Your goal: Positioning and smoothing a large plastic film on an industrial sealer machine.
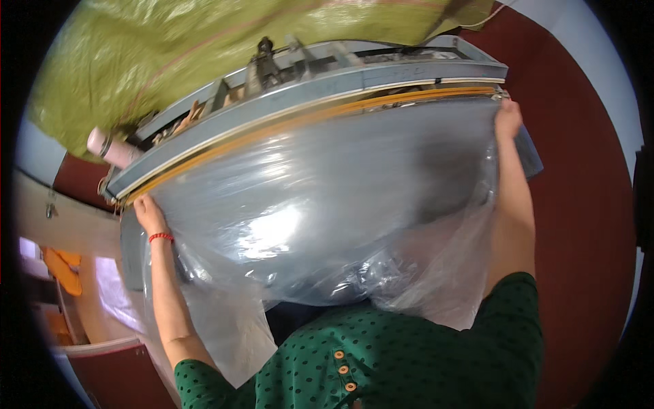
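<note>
Nearest: green dotted blouse (409, 361) with small orange buttons, both forearms rising from it.

Item 1, clear plastic sheet (306, 218): large, thin, glossy film, stretched wide between the two hands and sagging in crumpled folds toward the body. Its upper edge lies along the long yellow-trimmed bar of the machine. Judged very light, limp and slippery, prone to cling, crease or tear if tugged at one spot; best taken at the upper corners, with even pull on both sides.

Item 2, left hand (148, 213): red thread bracelet at the wrist, grip closed on the film's upper left corner, pressed against the bar's end.

Item 3, right hand (508, 120): raised higher, grip pinched on the film's upper right corner at the bar's far end.

Item 4, sealing machine (327, 85): long grey metal frame with a yellow strip along its front edge; mechanism parts above it.

Item 5, pale roll (109, 146): at the frame's left end.

Farthest: green woven sack (157, 54) above the frame; dark red floor (586, 204) to the right.
</note>
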A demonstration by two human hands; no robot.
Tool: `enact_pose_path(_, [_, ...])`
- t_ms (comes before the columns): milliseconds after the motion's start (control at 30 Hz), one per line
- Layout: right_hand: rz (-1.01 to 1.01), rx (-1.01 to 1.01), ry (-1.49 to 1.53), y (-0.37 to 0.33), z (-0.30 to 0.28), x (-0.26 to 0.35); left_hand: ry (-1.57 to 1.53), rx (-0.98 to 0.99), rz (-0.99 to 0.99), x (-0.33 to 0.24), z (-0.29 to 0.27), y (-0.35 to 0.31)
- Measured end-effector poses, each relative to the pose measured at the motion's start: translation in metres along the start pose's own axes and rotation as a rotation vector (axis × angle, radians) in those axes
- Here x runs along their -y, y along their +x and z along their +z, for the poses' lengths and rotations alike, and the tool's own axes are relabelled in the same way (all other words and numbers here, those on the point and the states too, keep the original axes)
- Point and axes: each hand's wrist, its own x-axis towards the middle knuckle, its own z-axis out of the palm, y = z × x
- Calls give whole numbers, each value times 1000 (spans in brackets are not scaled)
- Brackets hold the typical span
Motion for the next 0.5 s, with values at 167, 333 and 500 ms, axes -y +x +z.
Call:
enact_pose_path(167, [61, 197, 467, 9, 44, 0, 22, -57, 19, 59, 23, 38])
enact_pose_path(333, [99, 22, 311, 14, 63, -9, -208, -46, -56, 73, 35, 48])
enact_pose_path(500, [135, -82, 113, 21, 67, -12, -176, -74, -104, 57, 21, 42])
